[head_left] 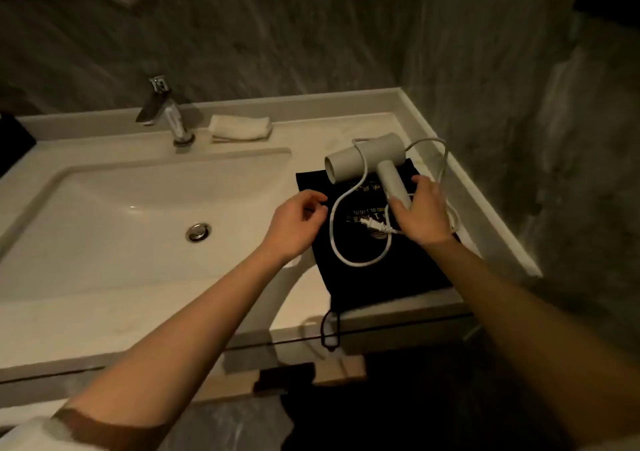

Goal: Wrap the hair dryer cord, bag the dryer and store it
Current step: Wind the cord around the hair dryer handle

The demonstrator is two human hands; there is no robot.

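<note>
You're standing at a pale vanity counter (346,111) with a raised lip along its back and right edges. A white rectangular sink (114,215) is sunk into it, its chrome drain (198,232) shut. A chrome faucet (166,112) stands behind the basin, and a folded white towel (239,127) lies just beside it on the counter. The wall (277,41) in front of you is grey veined stone, the side wall on your right the same (lighting dim, warm). The floor below is too dark to read.
</note>
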